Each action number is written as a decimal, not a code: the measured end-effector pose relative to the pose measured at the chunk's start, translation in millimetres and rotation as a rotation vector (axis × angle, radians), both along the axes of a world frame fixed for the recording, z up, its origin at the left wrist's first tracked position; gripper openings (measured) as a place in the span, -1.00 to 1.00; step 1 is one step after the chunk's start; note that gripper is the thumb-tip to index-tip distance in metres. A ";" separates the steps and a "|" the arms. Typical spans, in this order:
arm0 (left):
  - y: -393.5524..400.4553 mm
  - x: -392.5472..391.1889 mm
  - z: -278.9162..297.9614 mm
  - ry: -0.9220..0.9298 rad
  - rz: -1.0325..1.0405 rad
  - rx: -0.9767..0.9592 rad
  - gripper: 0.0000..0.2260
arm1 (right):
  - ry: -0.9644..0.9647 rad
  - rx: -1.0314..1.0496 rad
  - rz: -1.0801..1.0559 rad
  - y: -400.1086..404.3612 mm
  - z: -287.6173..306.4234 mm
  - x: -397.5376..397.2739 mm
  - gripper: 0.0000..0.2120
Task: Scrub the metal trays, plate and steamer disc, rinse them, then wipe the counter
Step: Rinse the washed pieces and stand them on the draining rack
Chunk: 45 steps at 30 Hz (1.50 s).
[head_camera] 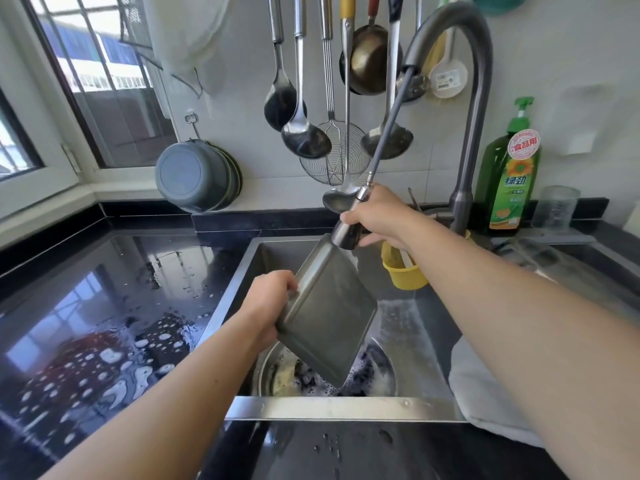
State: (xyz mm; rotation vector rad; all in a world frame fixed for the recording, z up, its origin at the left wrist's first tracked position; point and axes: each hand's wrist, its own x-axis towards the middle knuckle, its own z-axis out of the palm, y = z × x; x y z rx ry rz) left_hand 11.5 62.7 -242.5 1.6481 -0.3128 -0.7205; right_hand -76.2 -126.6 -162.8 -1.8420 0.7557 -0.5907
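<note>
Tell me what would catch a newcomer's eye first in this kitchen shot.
First, the rectangular grey metal tray held tilted over the steel sink, gripped at its edge by the left hand. Just above it, the right hand holds the pull-out grey tap spray head at the tray's top edge. Then the row of steel ladles hanging on the wall behind.

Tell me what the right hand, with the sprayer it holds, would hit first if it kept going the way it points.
Probably the metal tray: the right hand aims the sprayer head down at its upper edge.
</note>
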 end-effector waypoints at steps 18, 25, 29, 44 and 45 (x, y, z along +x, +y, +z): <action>-39.7 -1.0 10.3 0.277 0.081 -0.241 -0.82 | -0.042 0.170 0.131 15.7 5.8 -18.4 -0.62; -41.3 -1.2 7.2 0.234 0.201 -0.180 -0.74 | 0.122 0.006 -0.008 -1.1 3.0 -49.9 -0.65; -27.6 -0.8 6.0 0.235 0.152 -0.163 -0.89 | 0.240 -0.162 -0.152 -11.7 1.0 -61.0 -0.63; 33.8 37.7 -27.3 -1.962 -0.811 0.403 -0.66 | 0.222 -0.001 0.020 -2.1 16.2 -77.9 -0.73; 36.1 45.1 -30.8 -2.016 -0.787 0.362 -0.66 | 0.190 0.041 0.067 4.0 17.4 -75.5 -0.76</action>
